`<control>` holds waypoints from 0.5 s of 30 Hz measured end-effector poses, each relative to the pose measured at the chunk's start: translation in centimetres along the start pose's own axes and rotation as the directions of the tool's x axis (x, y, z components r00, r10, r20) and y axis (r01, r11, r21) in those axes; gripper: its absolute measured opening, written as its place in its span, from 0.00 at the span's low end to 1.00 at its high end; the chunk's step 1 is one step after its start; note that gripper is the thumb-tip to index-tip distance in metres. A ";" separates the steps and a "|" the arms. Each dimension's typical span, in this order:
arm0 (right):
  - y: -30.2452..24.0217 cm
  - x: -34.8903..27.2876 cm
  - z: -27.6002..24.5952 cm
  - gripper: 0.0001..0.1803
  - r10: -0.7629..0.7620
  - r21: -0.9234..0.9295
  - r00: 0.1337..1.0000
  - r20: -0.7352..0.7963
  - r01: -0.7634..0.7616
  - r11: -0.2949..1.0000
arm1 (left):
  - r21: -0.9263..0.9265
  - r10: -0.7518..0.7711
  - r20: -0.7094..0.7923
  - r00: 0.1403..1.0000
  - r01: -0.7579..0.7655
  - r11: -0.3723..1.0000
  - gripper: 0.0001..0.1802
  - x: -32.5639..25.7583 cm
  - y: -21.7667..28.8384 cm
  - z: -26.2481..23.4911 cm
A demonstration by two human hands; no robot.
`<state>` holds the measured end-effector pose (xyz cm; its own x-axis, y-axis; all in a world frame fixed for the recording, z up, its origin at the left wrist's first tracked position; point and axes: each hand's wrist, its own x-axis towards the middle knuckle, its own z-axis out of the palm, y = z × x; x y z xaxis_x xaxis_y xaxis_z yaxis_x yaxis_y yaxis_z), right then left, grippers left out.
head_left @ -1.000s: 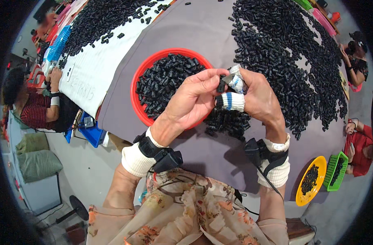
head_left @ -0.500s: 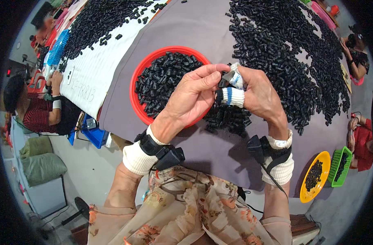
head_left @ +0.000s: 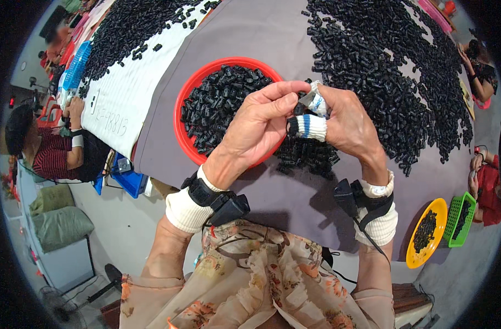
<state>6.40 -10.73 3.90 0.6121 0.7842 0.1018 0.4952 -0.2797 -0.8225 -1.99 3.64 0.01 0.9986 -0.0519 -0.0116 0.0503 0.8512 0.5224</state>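
My two hands meet over the right rim of a red basin (head_left: 179, 129) heaped with small black plastic parts (head_left: 220, 104). Between thumb and forefinger, my left hand (head_left: 256, 123) pinches one small black plastic part (head_left: 298, 111), mostly hidden by the fingers. My right hand (head_left: 349, 120) is closed, with white knitted finger covers (head_left: 312, 126) striped in blue on its thumb and a finger. From its grip a small grey blade (head_left: 306, 99) sticks out against the black part; its other end is hidden. Below the hands lies a loose pile of black parts (head_left: 305, 156).
A broad spread of black parts (head_left: 365, 60) covers the grey tabletop (head_left: 250, 27) at right. Another heap (head_left: 135, 27) lies on a white sheet at left. A yellow dish (head_left: 439, 230) and green basket (head_left: 456, 236) stand at lower right. Other people (head_left: 53, 153) sit around the tables.
The view has shifted slightly. Both hands keep nearly the same place and grip, with the grey blade showing a little more clearly between them.
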 end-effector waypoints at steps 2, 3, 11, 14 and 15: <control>0.0 -0.1 -0.1 0.22 -0.008 0.010 1.000 -0.003 0.008 1.000 | 0.006 -0.010 -0.005 1.000 0.010 1.000 0.13 0.0 0.0 0.1; 0.0 -0.1 0.0 0.22 -0.013 0.018 1.000 -0.001 0.013 1.000 | 0.023 -0.005 0.012 1.000 0.004 1.000 0.13 0.0 0.0 0.0; 0.5 -0.4 0.1 0.21 -0.017 -0.045 1.000 0.001 0.017 0.999 | 0.016 -0.007 0.024 1.000 0.007 1.000 0.12 0.1 -0.3 -0.4; 1.2 -0.5 0.7 0.20 -0.025 -0.078 0.999 -0.021 0.023 0.997 | 0.018 -0.019 0.004 1.000 0.019 1.000 0.12 0.1 -0.5 -0.6; 1.3 -0.6 0.7 0.19 -0.047 -0.071 0.999 -0.025 0.045 0.996 | 0.020 -0.014 -0.022 1.000 0.014 1.000 0.12 0.1 -0.6 -0.6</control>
<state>6.27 -11.13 2.33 0.6037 0.7821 0.1542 0.5648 -0.2832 -0.7751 -1.89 3.44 -0.84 0.9979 -0.0518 -0.0379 0.0641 0.8399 0.5389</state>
